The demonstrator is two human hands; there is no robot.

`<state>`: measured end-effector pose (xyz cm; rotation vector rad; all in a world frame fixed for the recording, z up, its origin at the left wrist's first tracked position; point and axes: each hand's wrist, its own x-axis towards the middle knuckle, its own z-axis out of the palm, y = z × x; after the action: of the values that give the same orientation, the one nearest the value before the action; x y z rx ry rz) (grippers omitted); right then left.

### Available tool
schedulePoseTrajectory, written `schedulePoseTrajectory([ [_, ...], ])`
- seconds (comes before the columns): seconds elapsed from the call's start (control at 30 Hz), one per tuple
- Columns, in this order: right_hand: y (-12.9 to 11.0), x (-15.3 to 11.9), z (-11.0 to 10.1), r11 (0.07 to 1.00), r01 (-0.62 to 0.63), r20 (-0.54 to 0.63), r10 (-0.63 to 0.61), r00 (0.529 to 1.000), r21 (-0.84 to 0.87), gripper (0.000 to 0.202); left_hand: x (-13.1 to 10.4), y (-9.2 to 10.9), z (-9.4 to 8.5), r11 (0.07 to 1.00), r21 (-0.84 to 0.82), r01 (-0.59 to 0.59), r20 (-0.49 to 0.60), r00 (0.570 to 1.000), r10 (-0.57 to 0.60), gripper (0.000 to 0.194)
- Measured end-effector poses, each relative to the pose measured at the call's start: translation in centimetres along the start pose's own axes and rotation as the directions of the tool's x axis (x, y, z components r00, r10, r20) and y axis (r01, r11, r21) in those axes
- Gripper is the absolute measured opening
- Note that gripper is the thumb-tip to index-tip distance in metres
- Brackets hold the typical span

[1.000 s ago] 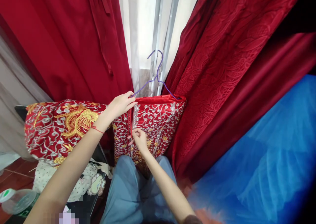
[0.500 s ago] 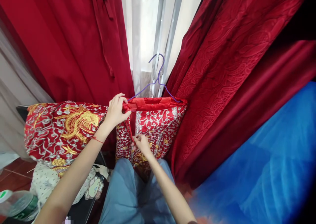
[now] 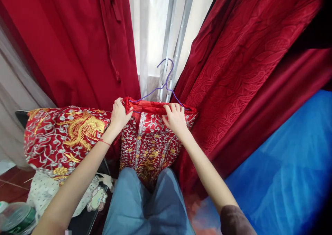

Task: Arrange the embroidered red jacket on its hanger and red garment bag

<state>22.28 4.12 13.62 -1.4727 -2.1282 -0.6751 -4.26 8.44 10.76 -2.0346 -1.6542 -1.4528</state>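
A red skirt (image 3: pixel 153 138) with silver and gold embroidery hangs from a purple wire hanger (image 3: pixel 166 84), its lower part between the knees. My left hand (image 3: pixel 119 115) grips the left end of the red waistband, thumb in front and fingers behind. On the waistband right of the middle, my right hand (image 3: pixel 175 117) holds the upper edge, with its fingers bent over it. A second embroidered red garment (image 3: pixel 70 138) with a golden animal figure lies at the left, over a black chair (image 3: pixel 22 117).
Red curtains or hanging cloths (image 3: pixel 103 48) stand behind. Metal poles (image 3: pixel 178 38) rise at the back. Blue fabric (image 3: pixel 285 159) spreads at the right. A dotted white cloth (image 3: pixel 43 191) and a plastic bottle (image 3: pixel 19 217) are at the lower left.
My right hand has moved up and right, from the red strip at the skirt's left opening to the waistband. The strip no longer hangs down in front. My left hand has shifted slightly left.
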Motion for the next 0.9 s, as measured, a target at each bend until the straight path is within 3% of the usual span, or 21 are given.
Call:
schedulePoseTrajectory([
  [0.1, 0.6, 0.1, 0.5, 0.993, 0.053, 0.168, -0.035, 0.985, -0.102, 0.039, 0.4, 0.1, 0.0, 0.997, 0.077, 0.005, 0.007, 1.000, -0.006, 0.042],
  [0.17, 1.0, -0.3, 0.7, 0.988, 0.085, 0.237, -0.052, 0.970, -0.130, 0.032, 0.6, -0.4, -0.5, 0.995, 0.103, -0.010, 0.049, 0.999, 0.005, 0.047],
  [0.33, 2.4, -0.8, 0.2, 0.966, 0.143, 0.204, -0.099, 0.974, -0.214, 0.029, 1.7, -1.6, -1.8, 0.996, 0.081, -0.047, 0.107, 0.994, 0.038, 0.046],
  [0.47, 3.2, -0.6, -1.2, 0.972, 0.102, 0.304, -0.034, 0.952, -0.210, 0.031, 2.3, -1.7, -2.0, 0.997, 0.082, 0.000, 0.115, 0.993, -0.010, 0.032],
  [0.57, 3.5, -0.8, -2.6, 0.975, 0.093, 0.352, -0.016, 0.936, -0.203, 0.029, 2.6, -2.0, -2.4, 0.998, 0.053, -0.028, 0.194, 0.981, 0.017, 0.052],
  [0.67, 4.1, -1.3, -3.6, 0.977, 0.090, 0.378, -0.010, 0.926, -0.195, 0.031, 3.2, -3.0, -3.3, 0.988, -0.096, -0.118, 0.415, 0.898, 0.148, 0.091],
  [0.73, 4.4, -1.6, -3.8, 0.976, 0.130, 0.397, -0.050, 0.916, -0.175, 0.034, 3.8, -3.6, -3.9, 0.985, -0.166, -0.058, 0.532, 0.835, 0.138, 0.100],
  [0.77, 4.5, -1.8, -3.8, 0.974, 0.163, 0.410, -0.085, 0.908, -0.160, 0.036, 4.1, -3.7, -4.2, 0.984, -0.178, 0.014, 0.557, 0.826, 0.089, 0.093],
  [0.83, 4.4, -2.0, -3.7, 0.964, 0.239, 0.442, -0.164, 0.882, -0.120, 0.037, 4.4, -3.4, -4.3, 0.971, -0.183, 0.153, 0.526, 0.850, -0.035, 0.073],
  [0.9, 4.2, -2.2, -3.8, 0.952, 0.294, 0.479, -0.218, 0.851, -0.088, 0.039, 4.5, -2.6, -4.0, 0.965, -0.149, 0.214, 0.417, 0.899, -0.135, 0.066],
])
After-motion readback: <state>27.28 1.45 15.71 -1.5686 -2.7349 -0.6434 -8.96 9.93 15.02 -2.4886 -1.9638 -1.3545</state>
